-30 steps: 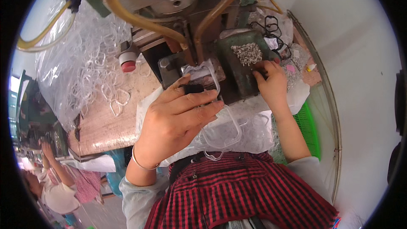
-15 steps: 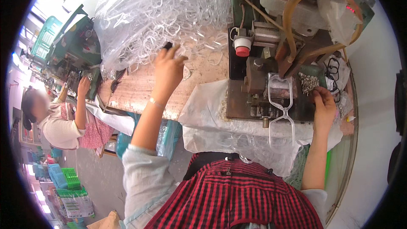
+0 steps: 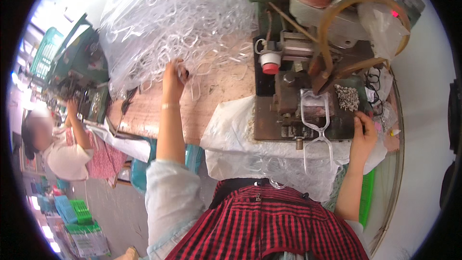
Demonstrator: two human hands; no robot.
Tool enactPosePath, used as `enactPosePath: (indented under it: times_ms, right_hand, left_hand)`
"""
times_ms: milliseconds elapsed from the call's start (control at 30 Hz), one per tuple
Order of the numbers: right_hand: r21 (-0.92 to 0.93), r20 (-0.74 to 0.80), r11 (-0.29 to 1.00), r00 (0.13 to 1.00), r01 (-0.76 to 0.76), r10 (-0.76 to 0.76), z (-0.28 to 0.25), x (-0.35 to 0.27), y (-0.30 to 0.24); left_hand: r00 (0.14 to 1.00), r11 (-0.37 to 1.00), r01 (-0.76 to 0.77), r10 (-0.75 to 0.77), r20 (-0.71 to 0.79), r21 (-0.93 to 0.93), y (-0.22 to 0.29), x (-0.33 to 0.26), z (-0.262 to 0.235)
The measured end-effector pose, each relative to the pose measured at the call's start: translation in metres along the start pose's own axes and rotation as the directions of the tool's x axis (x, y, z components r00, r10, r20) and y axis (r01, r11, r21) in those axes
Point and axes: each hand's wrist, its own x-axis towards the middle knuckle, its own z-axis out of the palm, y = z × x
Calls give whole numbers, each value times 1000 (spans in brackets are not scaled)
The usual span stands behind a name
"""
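At the near edge of a heap of clear plastic eyeglass frames [image 3: 168, 43], my left hand [image 3: 173, 79] has its fingers closed on a clear eyeglass frame [image 3: 194, 89]. A small black thing shows at its fingertips; its kind is unclear. My right hand [image 3: 364, 137] is at the right end of the machine's dark metal base, fingers drawn together beside a pile of tiny metal pieces [image 3: 347, 98]. Anything pinched there is too small to make out. Another clear eyeglass frame [image 3: 316, 128] lies on the machine's fixture, one rim at the block and the other hanging toward me.
The bench machine [image 3: 298, 58] carries a red-topped button [image 3: 270, 63] and a curved amber hose [image 3: 323, 29]. A white cloth [image 3: 228, 127] and clear plastic cover the bench's front edge. Dark eyeglass frames lie far right. Another person [image 3: 67, 149] works at a green machine on the left.
My left hand has come down and left, its spread fingers now closed on a clear frame. My right hand has drawn slightly back from the metal pieces. The view has shifted a little.
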Motion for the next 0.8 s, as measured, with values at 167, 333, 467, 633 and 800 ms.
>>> enactPosePath:
  times_ms: [167,333,467,633,800]
  right_hand:
    - [257,152,966,985,37,-78,-9,-8,-36]
    - [428,96,889,970,163,-224,35,28,-105]
    - [621,128,784,987,-5,-96,65,22,-110]
    - [758,361,577,932,-304,18,58,31,-116]
    - [827,394,441,919,-349,-10,59,18,-128]
  left_hand:
    - [980,891,2,89,-178,454,-22,-40,56]
    - [995,985,-98,97,12,140,-30,-53,106]
    - [993,983,56,-35,116,-177,-45,-100,130]
    - [948,967,-175,216,232,-186,32,-153,230]
    - [651,594,-756,646,398,273,78,-170,299]
